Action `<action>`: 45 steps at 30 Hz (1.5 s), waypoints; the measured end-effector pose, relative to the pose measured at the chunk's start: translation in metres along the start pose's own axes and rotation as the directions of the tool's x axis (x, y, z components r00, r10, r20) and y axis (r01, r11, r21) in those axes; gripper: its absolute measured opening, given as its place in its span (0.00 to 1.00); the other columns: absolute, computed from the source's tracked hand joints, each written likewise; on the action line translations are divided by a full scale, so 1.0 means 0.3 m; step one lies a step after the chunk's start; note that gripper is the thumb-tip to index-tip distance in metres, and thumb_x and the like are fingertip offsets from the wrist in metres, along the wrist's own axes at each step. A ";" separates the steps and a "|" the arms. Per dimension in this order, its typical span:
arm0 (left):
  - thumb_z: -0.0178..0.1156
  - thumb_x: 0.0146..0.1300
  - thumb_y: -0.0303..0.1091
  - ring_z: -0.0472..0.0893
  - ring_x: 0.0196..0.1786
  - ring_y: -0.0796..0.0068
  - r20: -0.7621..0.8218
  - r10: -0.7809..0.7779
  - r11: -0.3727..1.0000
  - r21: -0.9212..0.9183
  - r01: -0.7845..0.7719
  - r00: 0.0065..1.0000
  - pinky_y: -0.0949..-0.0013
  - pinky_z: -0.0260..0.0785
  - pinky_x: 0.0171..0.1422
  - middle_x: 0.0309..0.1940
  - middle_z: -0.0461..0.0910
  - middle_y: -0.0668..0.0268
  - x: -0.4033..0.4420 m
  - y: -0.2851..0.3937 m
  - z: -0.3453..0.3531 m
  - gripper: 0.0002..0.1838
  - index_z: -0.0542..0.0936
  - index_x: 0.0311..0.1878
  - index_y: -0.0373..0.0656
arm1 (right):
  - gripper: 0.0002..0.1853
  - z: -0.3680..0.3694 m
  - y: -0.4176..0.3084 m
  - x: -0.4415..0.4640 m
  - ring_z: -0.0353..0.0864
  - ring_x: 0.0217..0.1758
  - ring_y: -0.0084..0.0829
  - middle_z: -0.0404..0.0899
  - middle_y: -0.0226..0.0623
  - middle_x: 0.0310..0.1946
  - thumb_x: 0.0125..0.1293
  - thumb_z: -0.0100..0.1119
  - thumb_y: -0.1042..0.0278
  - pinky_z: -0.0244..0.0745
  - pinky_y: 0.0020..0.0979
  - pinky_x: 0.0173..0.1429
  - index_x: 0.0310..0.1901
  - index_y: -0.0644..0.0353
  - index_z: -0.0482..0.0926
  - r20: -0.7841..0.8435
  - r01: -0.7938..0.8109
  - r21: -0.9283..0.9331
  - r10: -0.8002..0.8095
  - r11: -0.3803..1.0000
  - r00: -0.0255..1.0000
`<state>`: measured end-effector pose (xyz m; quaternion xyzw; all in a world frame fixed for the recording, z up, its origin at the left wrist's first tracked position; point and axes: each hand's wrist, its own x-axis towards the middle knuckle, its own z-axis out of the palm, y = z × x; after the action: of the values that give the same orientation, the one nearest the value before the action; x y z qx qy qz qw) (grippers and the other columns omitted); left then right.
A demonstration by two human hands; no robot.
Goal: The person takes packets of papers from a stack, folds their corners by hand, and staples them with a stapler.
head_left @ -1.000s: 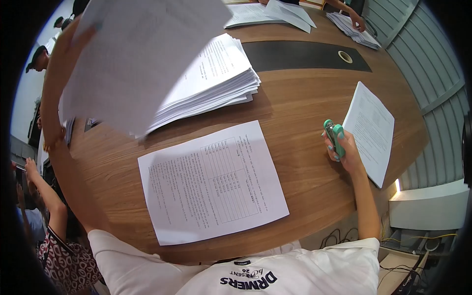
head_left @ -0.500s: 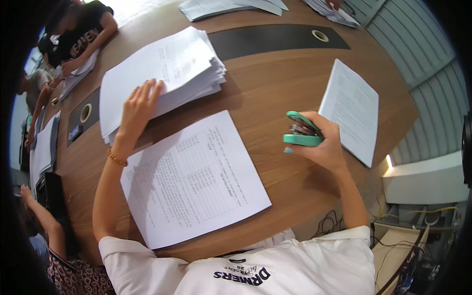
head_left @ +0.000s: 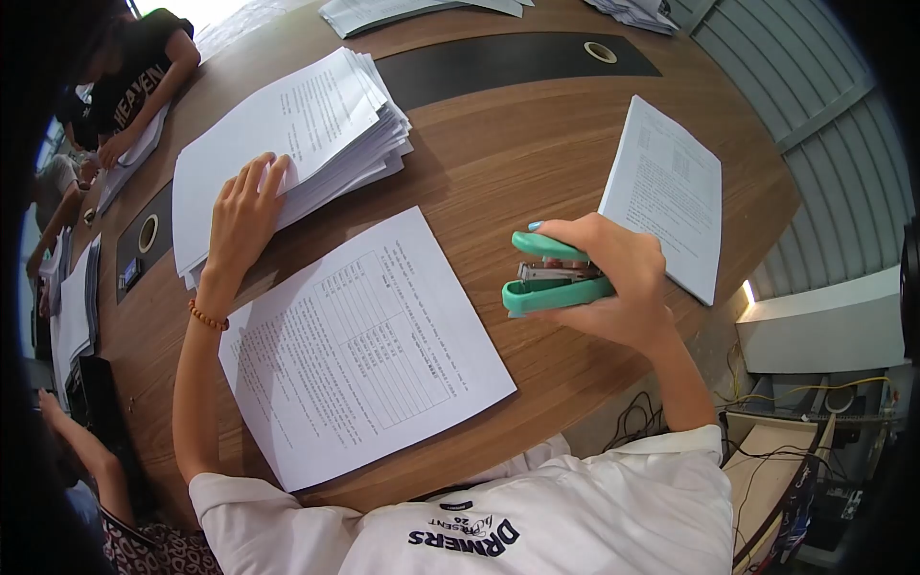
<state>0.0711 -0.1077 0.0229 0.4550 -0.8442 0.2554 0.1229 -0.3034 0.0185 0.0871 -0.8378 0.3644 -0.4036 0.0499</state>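
My left hand (head_left: 245,218) lies on the near edge of a thick stack of printed papers (head_left: 321,115), fingers stretched out on the top sheet. In my right hand (head_left: 628,273) is a green stapler (head_left: 551,298), its jaws apart and pointing left. The stapler hangs above the table, to the right of a printed sheet (head_left: 369,345) that carries a table of text. Whether that sheet has others under it, I cannot tell. Beyond my right hand, a neat pile of printed pages (head_left: 668,187) lies near the table's right edge.
The wooden table (head_left: 498,172) has a dark inset strip (head_left: 498,69) with a round ring (head_left: 601,53). More papers (head_left: 412,11) lie at the far side. A person in a black shirt (head_left: 144,81) handles papers at left. Cables (head_left: 637,417) hang below the right edge.
My right hand has brought the stapler leftward and turned it, and it looks larger now. My left hand stays on the stack. The whole view has shifted slightly.
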 end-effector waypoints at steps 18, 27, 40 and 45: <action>0.63 0.60 0.37 0.76 0.56 0.64 0.009 -0.017 0.997 -0.074 0.018 1.000 0.62 0.71 0.56 0.54 0.74 0.61 0.002 0.003 -0.020 0.22 0.72 0.56 0.46 | 0.26 0.001 -0.043 -0.001 0.84 0.29 0.26 0.83 0.37 0.31 0.42 0.79 0.62 0.81 0.23 0.32 0.43 0.62 0.80 0.041 -0.092 0.052 0.090 0.994 0.995; 0.61 0.62 0.40 0.77 0.56 0.65 -0.005 -0.004 0.996 -0.087 0.004 1.000 0.63 0.71 0.58 0.54 0.75 0.62 0.021 -0.015 -0.001 0.19 0.74 0.55 0.47 | 0.25 0.045 0.014 -0.026 0.82 0.31 0.26 0.80 0.34 0.31 0.43 0.78 0.62 0.77 0.26 0.32 0.42 0.62 0.80 0.092 -0.215 0.017 0.213 0.976 0.973; 0.68 0.54 0.32 0.71 0.58 0.66 0.260 -0.161 0.586 -0.751 0.304 0.952 0.63 0.66 0.62 0.54 0.75 0.62 -0.073 0.343 -0.144 0.22 0.78 0.54 0.42 | 0.32 0.196 0.133 -0.063 0.68 0.52 0.38 0.70 0.42 0.47 0.51 0.70 0.51 0.68 0.35 0.53 0.53 0.64 0.75 0.061 -0.171 -0.508 0.233 0.844 0.970; 0.68 0.54 0.33 0.70 0.58 0.67 0.348 -0.144 0.490 -0.788 0.372 0.926 0.64 0.65 0.62 0.54 0.75 0.62 -0.070 0.343 -0.139 0.24 0.77 0.56 0.43 | 0.32 0.333 0.070 -0.027 0.64 0.61 0.41 0.64 0.44 0.58 0.57 0.67 0.60 0.65 0.38 0.62 0.61 0.65 0.68 0.221 -0.191 -0.040 0.195 0.981 0.956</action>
<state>-0.0039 -0.0234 0.0160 0.4875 -0.7906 -0.2609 0.2630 -0.2475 -0.0124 0.0072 -0.8388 0.4400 -0.2965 0.1223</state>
